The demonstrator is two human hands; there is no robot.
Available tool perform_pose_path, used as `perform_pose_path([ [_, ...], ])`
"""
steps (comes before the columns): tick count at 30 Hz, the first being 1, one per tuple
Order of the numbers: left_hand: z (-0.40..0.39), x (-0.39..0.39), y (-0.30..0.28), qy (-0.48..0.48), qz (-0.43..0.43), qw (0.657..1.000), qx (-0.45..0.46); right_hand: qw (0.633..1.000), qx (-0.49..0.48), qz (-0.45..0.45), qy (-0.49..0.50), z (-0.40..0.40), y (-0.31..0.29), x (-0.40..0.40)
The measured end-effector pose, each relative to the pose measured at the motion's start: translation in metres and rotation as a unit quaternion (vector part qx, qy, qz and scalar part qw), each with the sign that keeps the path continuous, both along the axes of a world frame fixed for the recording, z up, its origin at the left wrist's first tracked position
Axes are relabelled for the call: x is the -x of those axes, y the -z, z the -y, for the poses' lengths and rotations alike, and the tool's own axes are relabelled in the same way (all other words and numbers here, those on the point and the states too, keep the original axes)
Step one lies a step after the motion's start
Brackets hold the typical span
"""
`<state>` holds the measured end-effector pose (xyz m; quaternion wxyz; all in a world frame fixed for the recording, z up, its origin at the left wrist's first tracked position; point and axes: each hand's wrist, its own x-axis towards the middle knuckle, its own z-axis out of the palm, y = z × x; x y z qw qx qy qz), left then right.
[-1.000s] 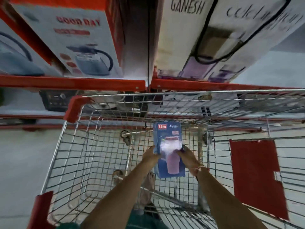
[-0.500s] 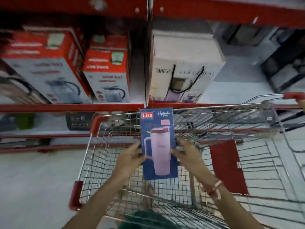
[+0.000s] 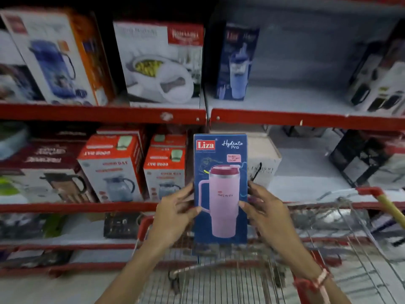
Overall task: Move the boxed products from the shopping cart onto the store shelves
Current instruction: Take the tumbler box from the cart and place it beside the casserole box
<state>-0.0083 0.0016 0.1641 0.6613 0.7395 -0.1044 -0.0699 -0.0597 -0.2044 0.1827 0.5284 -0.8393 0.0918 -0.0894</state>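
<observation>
A tall blue Liza box (image 3: 220, 154) with a pink tumbler printed on it stands upright in the air above the wire shopping cart (image 3: 247, 279). My left hand (image 3: 175, 212) grips its left edge and my right hand (image 3: 266, 212) grips its right edge. The box is in front of the red-edged store shelves (image 3: 285, 119). A similar blue Liza box (image 3: 235, 62) stands on the upper shelf, right of the centre post.
Kettle boxes (image 3: 111, 167) in red and white fill the middle shelf at left. A white cookware box (image 3: 160, 62) and a jug box (image 3: 54, 58) sit on the upper shelf. Dark boxes (image 3: 377, 77) stand far right. Bare shelf lies right of the upper blue box.
Both hands have lifted the blue box up out of the cart to shelf height. My view has tilted upward, so more shelves show now.
</observation>
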Motion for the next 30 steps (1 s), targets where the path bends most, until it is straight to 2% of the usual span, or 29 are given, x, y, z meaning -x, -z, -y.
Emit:
perform_pose_path([
  [6, 0.030, -0.068, -0.082, 0.013, 0.131, 0.991, 0.012, 0.991, -0.042, 0.129, 0.022, 0.030, -0.073, -0.059],
  [10, 0.062, -0.122, -0.129, 0.002, 0.208, 0.977, 0.039, 0.975, -0.025, 0.220, 0.028, 0.056, -0.115, -0.112],
  [14, 0.090, -0.175, -0.155, 0.001, 0.267, 0.963, 0.039, 0.964, -0.032, 0.260, 0.035, 0.079, -0.136, -0.171],
  [19, 0.111, -0.236, -0.148, -0.033, 0.276, 0.960, -0.007, 0.960, -0.023, 0.277, 0.029, 0.094, -0.133, -0.234],
  [22, 0.120, -0.261, -0.132, -0.056, 0.279, 0.958, -0.033, 0.967, -0.025, 0.252, 0.039, 0.100, -0.117, -0.264],
  [27, 0.127, -0.280, -0.110, -0.036, 0.242, 0.966, -0.085, 0.975, -0.019, 0.214, 0.064, 0.105, -0.092, -0.283],
  [30, 0.115, -0.271, -0.105, -0.005, 0.259, 0.961, -0.093, 0.968, 0.045, 0.221, 0.107, 0.091, -0.088, -0.278],
])
